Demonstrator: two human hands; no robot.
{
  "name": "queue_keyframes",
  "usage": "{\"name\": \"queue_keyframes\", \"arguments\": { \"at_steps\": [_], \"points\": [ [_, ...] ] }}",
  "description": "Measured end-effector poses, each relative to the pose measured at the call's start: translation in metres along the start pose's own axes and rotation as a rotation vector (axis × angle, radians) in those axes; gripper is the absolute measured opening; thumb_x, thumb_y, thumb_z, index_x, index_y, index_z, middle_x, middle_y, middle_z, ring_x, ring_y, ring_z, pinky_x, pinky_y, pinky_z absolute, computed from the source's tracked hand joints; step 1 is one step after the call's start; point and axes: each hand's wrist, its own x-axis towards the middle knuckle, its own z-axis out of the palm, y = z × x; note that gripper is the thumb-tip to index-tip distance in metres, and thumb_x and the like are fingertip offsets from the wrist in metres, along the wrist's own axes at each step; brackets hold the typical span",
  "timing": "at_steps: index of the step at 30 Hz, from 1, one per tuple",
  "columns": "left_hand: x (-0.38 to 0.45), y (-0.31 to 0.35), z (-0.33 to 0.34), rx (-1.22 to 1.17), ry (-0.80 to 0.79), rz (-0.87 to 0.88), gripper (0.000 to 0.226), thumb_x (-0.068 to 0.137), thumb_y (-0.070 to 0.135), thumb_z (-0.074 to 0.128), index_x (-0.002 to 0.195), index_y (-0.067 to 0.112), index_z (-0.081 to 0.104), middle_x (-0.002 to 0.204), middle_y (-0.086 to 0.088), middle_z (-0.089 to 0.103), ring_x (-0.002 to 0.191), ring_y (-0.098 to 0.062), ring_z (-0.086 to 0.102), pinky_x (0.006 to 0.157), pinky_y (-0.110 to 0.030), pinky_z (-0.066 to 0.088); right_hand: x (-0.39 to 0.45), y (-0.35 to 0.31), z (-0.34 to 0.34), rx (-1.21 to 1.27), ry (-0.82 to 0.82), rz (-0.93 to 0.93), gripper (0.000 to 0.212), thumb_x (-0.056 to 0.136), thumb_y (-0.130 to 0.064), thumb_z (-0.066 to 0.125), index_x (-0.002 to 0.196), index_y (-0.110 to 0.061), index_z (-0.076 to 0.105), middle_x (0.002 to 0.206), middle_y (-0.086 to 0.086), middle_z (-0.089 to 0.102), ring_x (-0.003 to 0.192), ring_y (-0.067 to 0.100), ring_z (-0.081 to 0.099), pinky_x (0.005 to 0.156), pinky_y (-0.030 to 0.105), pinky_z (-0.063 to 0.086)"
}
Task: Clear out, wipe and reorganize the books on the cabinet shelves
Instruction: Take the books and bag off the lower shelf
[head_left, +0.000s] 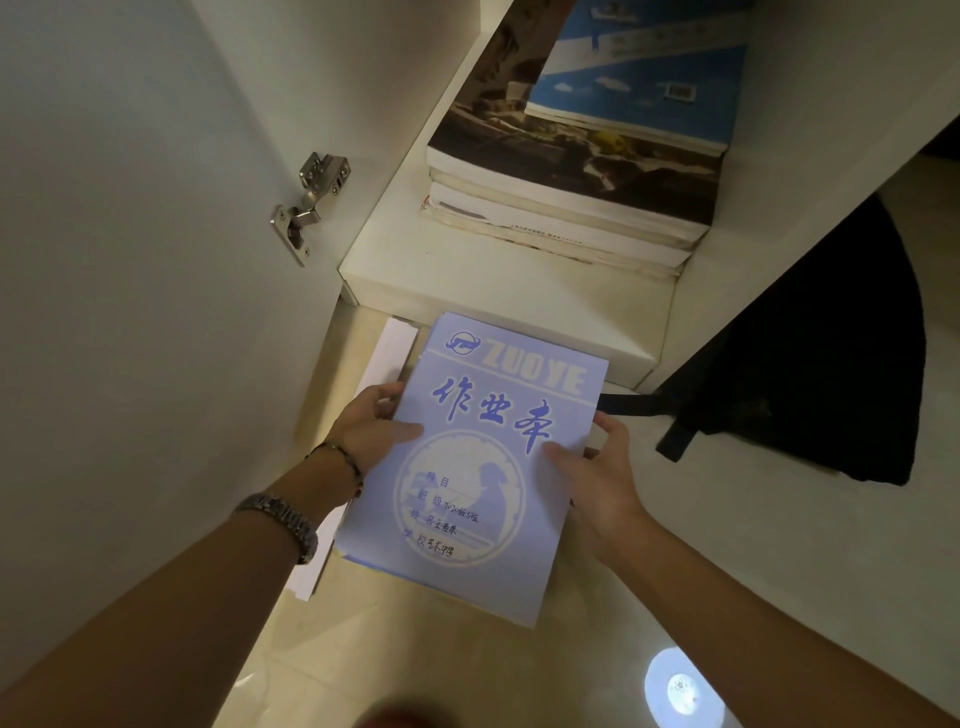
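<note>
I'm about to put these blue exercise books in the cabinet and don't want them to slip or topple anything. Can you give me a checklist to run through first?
1. Left hand grips the blue exercise books at their left edge: ok.
2. Right hand holds their right edge, thumb on the cover: ok.
3. The held books are squared up: not ok, lower ones stick out at the bottom.
4. Stack of books on the shelf lies flat: ok, though its edges are uneven.
5. Bare shelf left of that stack: ok.
6. Cabinet door open, out of the way: ok.
</note>
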Motion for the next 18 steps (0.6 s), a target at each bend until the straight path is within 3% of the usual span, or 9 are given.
{"name": "queue_keyframes", "arguments": {
  "at_steps": [4, 7, 9, 11, 13, 15, 18],
  "points": [
    [0.0, 0.0, -0.001, 0.034, 0.013, 0.006, 0.05, 0.078, -0.02, 0.057, 0.124, -0.001, 0.049, 0.092, -0.009, 0.06, 0.078, -0.019, 0.058, 0.071, -0.031, 0.051, 0.003, 0.002, -0.002, -0.059, 0.009, -0.027, 0.055, 0.088, -0.003, 0.06, 0.129, -0.027, 0.03, 0.088, 0.006, 0.06, 0.084, 0.024, 0.064, 0.086, 0.045, 0.053],
    [-0.004, -0.004, 0.001, 0.061, 0.009, 0.034, 0.05, 0.08, -0.017, 0.056, 0.126, 0.002, 0.048, 0.105, -0.017, 0.06, 0.082, -0.023, 0.058, 0.076, -0.035, 0.05, 0.004, 0.006, -0.004, -0.167, 0.012, -0.079, 0.052, 0.089, -0.005, 0.059, 0.129, -0.025, 0.032, 0.087, 0.002, 0.06, 0.082, 0.021, 0.063, 0.081, 0.041, 0.054],
    [-0.01, -0.003, 0.003, 0.097, 0.001, 0.07, 0.048, 0.081, -0.009, 0.06, 0.125, 0.007, 0.05, 0.108, -0.014, 0.062, 0.086, -0.024, 0.06, 0.084, -0.04, 0.05, 0.003, 0.006, -0.008, -0.278, 0.024, -0.147, 0.047, 0.088, -0.007, 0.06, 0.127, -0.023, 0.038, 0.082, -0.001, 0.059, 0.077, 0.015, 0.061, 0.07, 0.029, 0.052],
    [-0.017, -0.002, 0.003, 0.235, 0.01, 0.155, 0.053, 0.072, 0.015, 0.066, 0.124, 0.013, 0.054, 0.109, -0.006, 0.064, 0.095, -0.024, 0.061, 0.092, -0.041, 0.048, 0.004, 0.004, -0.013, -0.426, 0.041, -0.22, 0.039, 0.086, -0.007, 0.061, 0.116, -0.028, 0.048, 0.08, -0.004, 0.06, 0.075, 0.011, 0.06, 0.06, 0.017, 0.044],
    [-0.019, -0.002, 0.001, 0.388, 0.073, 0.213, 0.063, 0.063, 0.032, 0.064, 0.123, 0.011, 0.057, 0.119, -0.009, 0.058, 0.101, -0.025, 0.057, 0.097, -0.04, 0.044, 0.008, 0.001, -0.019, -0.556, 0.068, -0.265, 0.035, 0.083, -0.005, 0.06, 0.113, -0.024, 0.059, 0.092, 0.002, 0.064, 0.087, 0.019, 0.062, 0.067, 0.021, 0.044],
    [-0.02, 0.001, -0.002, 0.417, 0.105, 0.204, 0.058, 0.068, 0.028, 0.067, 0.123, 0.01, 0.058, 0.122, -0.011, 0.054, 0.1, -0.022, 0.055, 0.097, -0.036, 0.043, 0.008, -0.002, -0.022, -0.575, 0.064, -0.228, 0.042, 0.084, -0.007, 0.062, 0.124, -0.02, 0.058, 0.107, 0.008, 0.062, 0.099, 0.024, 0.059, 0.079, 0.028, 0.045],
    [-0.022, 0.003, -0.001, 0.376, 0.065, 0.165, 0.05, 0.079, 0.017, 0.069, 0.127, 0.017, 0.054, 0.112, -0.002, 0.06, 0.099, -0.018, 0.056, 0.095, -0.03, 0.043, -0.001, 0.0, -0.021, -0.483, -0.006, -0.155, 0.053, 0.084, -0.008, 0.064, 0.132, -0.019, 0.046, 0.109, 0.005, 0.061, 0.096, 0.022, 0.06, 0.083, 0.034, 0.05]
  ]
}}
